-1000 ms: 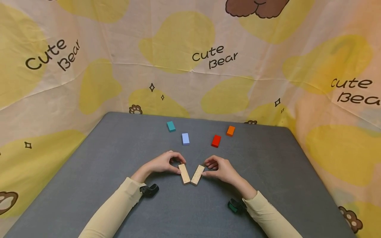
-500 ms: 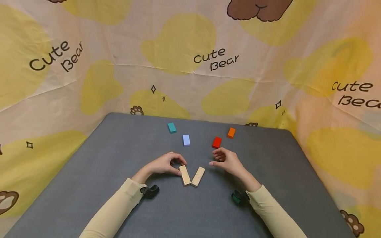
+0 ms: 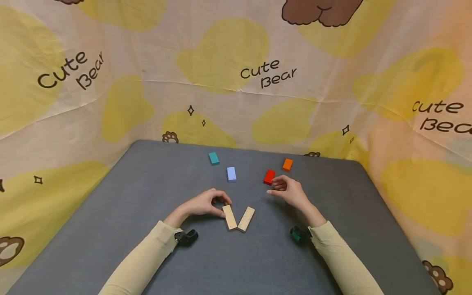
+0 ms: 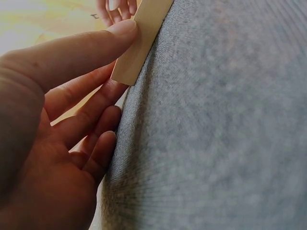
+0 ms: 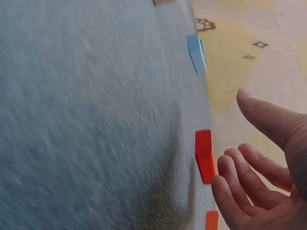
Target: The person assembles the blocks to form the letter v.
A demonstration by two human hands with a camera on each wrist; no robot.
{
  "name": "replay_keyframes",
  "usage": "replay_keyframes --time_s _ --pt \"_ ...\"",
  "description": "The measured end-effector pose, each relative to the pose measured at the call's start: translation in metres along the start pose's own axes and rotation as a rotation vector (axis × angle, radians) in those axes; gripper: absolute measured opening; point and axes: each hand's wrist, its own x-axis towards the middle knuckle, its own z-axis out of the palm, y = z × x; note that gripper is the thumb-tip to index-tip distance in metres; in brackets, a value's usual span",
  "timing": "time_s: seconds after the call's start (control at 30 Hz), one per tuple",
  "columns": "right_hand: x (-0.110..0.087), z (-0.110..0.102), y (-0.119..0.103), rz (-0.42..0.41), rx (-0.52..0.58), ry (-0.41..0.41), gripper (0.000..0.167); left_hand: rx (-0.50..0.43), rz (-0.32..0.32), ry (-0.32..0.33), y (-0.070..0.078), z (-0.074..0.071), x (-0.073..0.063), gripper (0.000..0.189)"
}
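Two plain wooden blocks lie on the grey table in a V, their near ends meeting. My left hand (image 3: 202,204) pinches the left wooden block (image 3: 229,217), with the thumb on its side and fingertips at its far end. In the left wrist view the thumb (image 4: 91,48) lies against that block, other fingers behind. The right wooden block (image 3: 246,219) is untouched. My right hand (image 3: 290,191) hovers just in front of the red block (image 3: 269,177), holding nothing. The right wrist view shows its thumb and fingers spread apart beside the red block.
An orange block (image 3: 287,164) sits behind the red one. Left of them are a light blue block (image 3: 231,174) and a teal block (image 3: 214,158). A patterned cloth (image 3: 221,61) hangs behind the table (image 3: 166,172).
My right hand has let go of the right wooden block and moved away, to the right and forward, up to the red block. The left hand stays on its block.
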Motion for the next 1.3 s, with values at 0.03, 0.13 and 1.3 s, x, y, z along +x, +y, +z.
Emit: replay_keyframes --time_s 0.03,0.13,1.3 --pt "0.002 -0.001 0.001 0.003 -0.002 0.003 0.048 -0.002 -0.001 0.000 0.000 0.000 0.000 0.036" --pt "0.009 -0.005 0.005 0.009 -0.004 0.006 0.049 -0.002 -0.004 0.003 0.000 0.000 -0.001 0.036" --pt "0.052 -0.008 0.037 0.090 0.036 0.008 0.064 0.002 -0.007 -0.012 0.000 0.000 0.000 0.037"
